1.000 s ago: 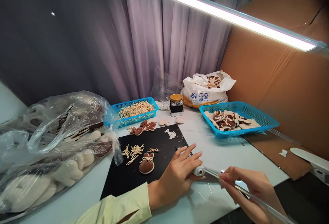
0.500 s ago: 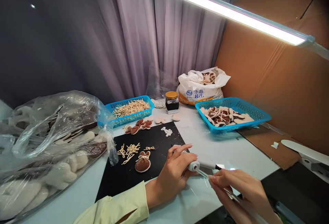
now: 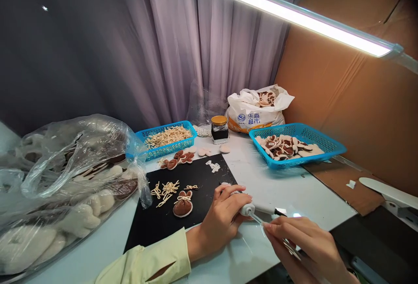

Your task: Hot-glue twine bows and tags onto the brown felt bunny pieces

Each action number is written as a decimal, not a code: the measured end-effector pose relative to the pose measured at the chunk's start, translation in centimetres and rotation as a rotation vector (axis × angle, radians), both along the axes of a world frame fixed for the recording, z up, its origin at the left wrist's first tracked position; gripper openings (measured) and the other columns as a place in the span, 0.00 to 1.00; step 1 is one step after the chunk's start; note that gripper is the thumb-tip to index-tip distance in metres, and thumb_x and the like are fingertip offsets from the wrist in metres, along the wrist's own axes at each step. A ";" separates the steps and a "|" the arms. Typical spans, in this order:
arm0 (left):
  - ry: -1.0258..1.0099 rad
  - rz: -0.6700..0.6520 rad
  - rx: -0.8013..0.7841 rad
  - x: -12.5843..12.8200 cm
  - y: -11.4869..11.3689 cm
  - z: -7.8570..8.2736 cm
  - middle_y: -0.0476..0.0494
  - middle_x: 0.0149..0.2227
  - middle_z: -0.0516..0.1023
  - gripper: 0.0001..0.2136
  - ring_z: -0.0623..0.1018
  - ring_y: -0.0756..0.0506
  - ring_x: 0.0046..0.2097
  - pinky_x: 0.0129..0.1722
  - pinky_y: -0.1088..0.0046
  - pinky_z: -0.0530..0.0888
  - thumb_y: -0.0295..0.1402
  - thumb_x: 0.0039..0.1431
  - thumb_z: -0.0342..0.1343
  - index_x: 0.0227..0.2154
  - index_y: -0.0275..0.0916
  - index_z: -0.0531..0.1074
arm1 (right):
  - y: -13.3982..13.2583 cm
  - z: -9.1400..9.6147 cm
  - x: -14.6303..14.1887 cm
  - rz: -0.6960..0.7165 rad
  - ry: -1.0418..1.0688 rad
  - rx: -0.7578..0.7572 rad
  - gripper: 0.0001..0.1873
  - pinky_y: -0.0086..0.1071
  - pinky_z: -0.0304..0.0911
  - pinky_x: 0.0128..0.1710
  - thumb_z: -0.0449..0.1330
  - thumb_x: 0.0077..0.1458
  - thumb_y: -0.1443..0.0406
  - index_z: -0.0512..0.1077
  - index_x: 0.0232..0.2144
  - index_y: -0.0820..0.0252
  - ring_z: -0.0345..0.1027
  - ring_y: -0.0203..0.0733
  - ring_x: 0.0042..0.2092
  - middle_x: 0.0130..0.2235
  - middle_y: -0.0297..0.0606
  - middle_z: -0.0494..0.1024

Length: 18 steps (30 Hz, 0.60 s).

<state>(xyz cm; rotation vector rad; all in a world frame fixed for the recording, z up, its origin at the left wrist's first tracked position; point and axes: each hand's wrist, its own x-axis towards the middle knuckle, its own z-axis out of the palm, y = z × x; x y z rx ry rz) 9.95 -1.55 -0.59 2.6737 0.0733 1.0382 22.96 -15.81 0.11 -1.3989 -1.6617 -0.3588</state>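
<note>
My left hand (image 3: pixel 225 214) is wrapped round a white glue gun (image 3: pixel 248 208), whose round rear end faces me. Its white handle points right, with a black cord end near my other hand. A translucent glue stick (image 3: pixel 257 219) runs into the hole in that end. My right hand (image 3: pixel 303 240) pinches the stick close to the gun, and pale shiny rod shows under its fingers. On the black mat (image 3: pixel 202 184), left of my hands, lies a brown plush rabbit-shaped piece (image 3: pixel 183 205) with a cream bow. Several loose cream bows (image 3: pixel 168 190) are beside it.
A clear plastic bag (image 3: pixel 81 188) of plush pieces fills the left. Behind stand a blue basket (image 3: pixel 163 151) of cream cords, a gold-lidded jar (image 3: pixel 219 129) and a white bag (image 3: pixel 257 112). Another blue basket (image 3: pixel 294 162) holds plush pieces. A lamp (image 3: pixel 294 14) hangs above.
My right fingertips have moved slightly left along the glue stick, closer to the glue gun. My left hand keeps its hold. The view has shifted a little.
</note>
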 end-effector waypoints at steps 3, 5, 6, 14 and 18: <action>-0.024 -0.008 -0.007 0.0 0.0 -0.1 0.46 0.39 0.79 0.08 0.73 0.45 0.48 0.49 0.67 0.61 0.32 0.60 0.51 0.42 0.39 0.67 | 0.0 -0.1 0.1 -0.002 -0.024 -0.004 0.13 0.25 0.55 0.18 0.50 0.56 0.71 0.64 0.20 0.58 0.56 0.31 0.17 0.17 0.31 0.63; -0.028 -0.009 -0.007 0.0 -0.1 0.0 0.46 0.38 0.79 0.08 0.74 0.45 0.47 0.48 0.67 0.61 0.33 0.61 0.51 0.42 0.39 0.67 | 0.0 -0.2 0.1 -0.019 -0.029 -0.019 0.11 0.25 0.53 0.17 0.50 0.56 0.72 0.64 0.22 0.58 0.54 0.31 0.17 0.17 0.29 0.61; -0.026 -0.009 -0.005 0.0 -0.1 0.0 0.46 0.38 0.79 0.08 0.74 0.45 0.47 0.48 0.66 0.61 0.34 0.61 0.51 0.42 0.39 0.67 | 0.0 -0.2 0.0 -0.029 -0.022 -0.025 0.11 0.25 0.53 0.17 0.51 0.55 0.72 0.65 0.23 0.58 0.53 0.31 0.17 0.17 0.29 0.61; -0.017 -0.025 0.001 0.0 -0.1 0.2 0.47 0.38 0.79 0.07 0.74 0.45 0.47 0.48 0.66 0.61 0.32 0.61 0.50 0.42 0.39 0.67 | -0.4 0.0 -0.5 -0.025 -0.004 -0.018 0.13 0.25 0.56 0.19 0.50 0.57 0.71 0.65 0.21 0.58 0.57 0.32 0.17 0.17 0.31 0.64; -0.020 -0.038 0.002 0.0 -0.1 0.1 0.46 0.38 0.79 0.07 0.74 0.45 0.48 0.48 0.66 0.60 0.31 0.61 0.49 0.42 0.39 0.67 | -0.2 0.2 -0.8 -0.008 -0.040 -0.061 0.16 0.24 0.56 0.19 0.47 0.57 0.72 0.63 0.19 0.58 0.56 0.31 0.17 0.17 0.31 0.64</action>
